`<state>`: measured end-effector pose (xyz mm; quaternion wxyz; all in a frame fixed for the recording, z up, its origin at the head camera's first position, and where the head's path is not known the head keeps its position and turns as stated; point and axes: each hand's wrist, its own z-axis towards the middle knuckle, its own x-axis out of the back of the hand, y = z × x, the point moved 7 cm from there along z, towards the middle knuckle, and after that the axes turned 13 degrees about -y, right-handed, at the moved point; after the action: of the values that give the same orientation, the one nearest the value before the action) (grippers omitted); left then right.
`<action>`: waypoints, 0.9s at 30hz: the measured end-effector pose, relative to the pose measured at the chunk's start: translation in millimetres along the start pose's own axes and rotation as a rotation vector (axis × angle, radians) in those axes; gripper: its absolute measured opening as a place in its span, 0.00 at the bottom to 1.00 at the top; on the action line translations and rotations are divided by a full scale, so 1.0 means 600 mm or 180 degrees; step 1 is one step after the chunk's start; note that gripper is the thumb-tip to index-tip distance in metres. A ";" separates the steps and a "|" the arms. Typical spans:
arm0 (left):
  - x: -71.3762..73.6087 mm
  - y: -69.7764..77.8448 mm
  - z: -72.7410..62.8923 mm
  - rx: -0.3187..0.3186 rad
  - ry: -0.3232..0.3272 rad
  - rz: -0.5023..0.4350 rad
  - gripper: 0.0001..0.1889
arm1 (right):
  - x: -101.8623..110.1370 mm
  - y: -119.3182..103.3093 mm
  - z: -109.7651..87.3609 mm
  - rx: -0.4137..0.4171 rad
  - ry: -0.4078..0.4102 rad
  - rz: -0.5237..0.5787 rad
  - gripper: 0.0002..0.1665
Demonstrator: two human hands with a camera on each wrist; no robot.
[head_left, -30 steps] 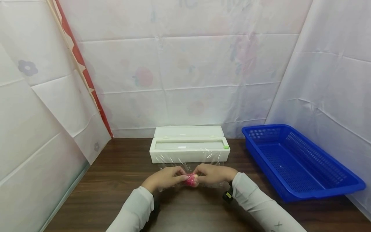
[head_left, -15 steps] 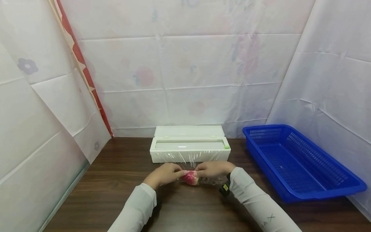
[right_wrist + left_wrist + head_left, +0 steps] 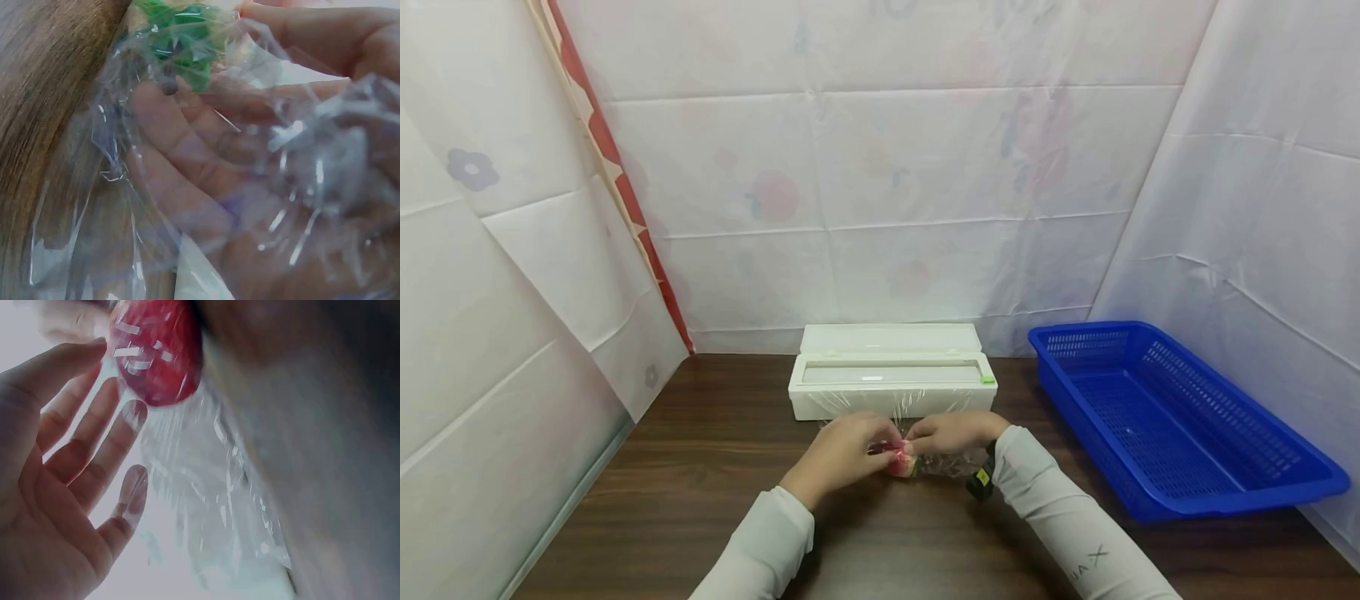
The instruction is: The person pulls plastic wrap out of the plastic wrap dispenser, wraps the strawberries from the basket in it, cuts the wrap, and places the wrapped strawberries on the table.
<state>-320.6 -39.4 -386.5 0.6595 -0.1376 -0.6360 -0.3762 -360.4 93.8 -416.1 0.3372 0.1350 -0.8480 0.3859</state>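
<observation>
Red fruit (image 3: 901, 461) is sitting between both hands, near side of the white box (image 3: 820, 404), low over the table (image 3: 737, 467); can't tell if it's touching the wood. Right hand (image 3: 957, 432) is pinching its right end through the clear film (image 3: 951, 465), probably to steady it. Left hand (image 3: 850, 450) is lying along the left end, fingers loosely extended, not wrapping round it; likely guiding film there. Exact left contact isn't showing.

Film is running from the box's near face toward the hands, so the box is presumably sitting square-on for a straight pull. Its lid (image 3: 891, 337) is leaning back on the far side, leaving the top accessible; green tab (image 3: 987, 379) is sitting at the right end. Blue basket (image 3: 1180, 507) is standing off to the right, likely out of the hands' way but within reach.

Fruit's look: left end is showing deep glossy red, rounded, with white glints off the film. Right end is paling to cream, with a green top (image 3: 199, 69) and a dark stem. Film is bunching and creasing there.
</observation>
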 end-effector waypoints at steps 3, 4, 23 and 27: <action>-0.007 0.001 0.002 0.0052 -0.0040 -0.0051 0.06 | -0.002 0.001 0.000 0.0031 -0.0004 0.0030 0.19; -0.008 0.001 0.002 0.0057 -0.0043 -0.0062 0.06 | -0.002 0.002 0.001 0.0047 0.0013 0.0023 0.19; -0.011 -0.013 0.022 0.0258 -0.0147 -0.0021 0.04 | 0.015 0.008 -0.048 0.0225 0.0596 -0.0235 0.16; -0.013 -0.020 0.027 0.0362 -0.0169 0.0008 0.05 | 0.023 -0.005 -0.060 0.0246 0.1089 -0.0770 0.16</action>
<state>-339.9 -34.0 -394.7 0.6496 -0.1107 -0.6735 -0.3349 -352.3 119.0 -387.8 0.5147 0.1812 -0.7406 0.3922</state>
